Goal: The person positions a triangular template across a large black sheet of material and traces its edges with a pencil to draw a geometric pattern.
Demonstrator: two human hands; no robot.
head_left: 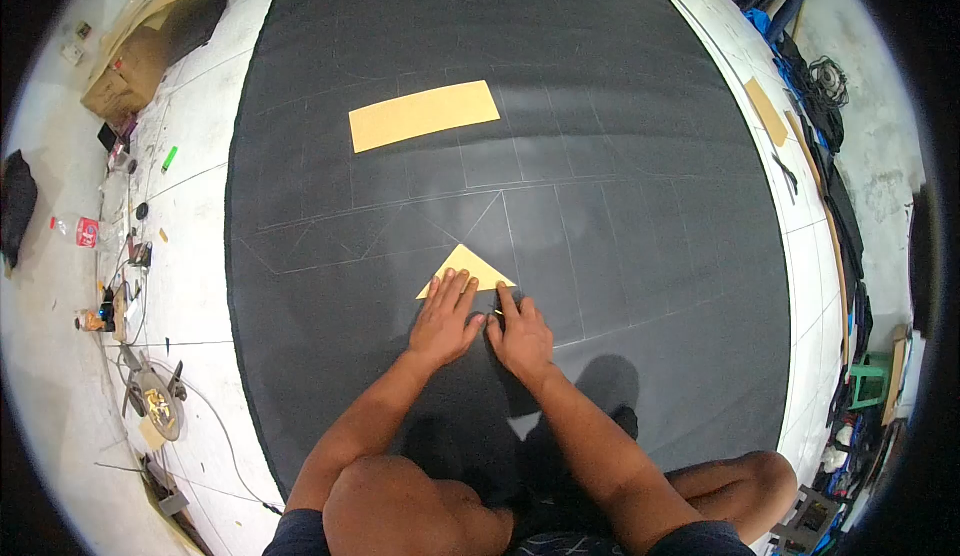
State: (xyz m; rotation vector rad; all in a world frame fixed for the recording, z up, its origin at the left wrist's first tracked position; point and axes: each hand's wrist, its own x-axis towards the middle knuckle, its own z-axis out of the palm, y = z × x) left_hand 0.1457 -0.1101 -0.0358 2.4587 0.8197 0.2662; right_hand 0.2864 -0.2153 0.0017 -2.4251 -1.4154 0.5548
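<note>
A yellow card triangle (461, 258) lies on a large dark grey fabric sheet (640, 396), its point facing away from me. My left hand (441, 319) presses on the triangle with its fingers stretched out and holds nothing. At the triangle's right corner, the index finger of my right hand (522, 336) touches the card. The other fingers of that hand are curled, and a small thin pale thing shows by the thumb, too small to name. Thin pale lines are drawn over the fabric, some forming triangles just beyond the card.
A yellow card rectangle (424, 116) lies farther up the fabric. On the left floor are a green lighter-like piece (170, 159), a plastic bottle (76, 230), a fan-like device (158, 406) and cables. Along the right wall are a card strip (766, 113) and a green stool (869, 381).
</note>
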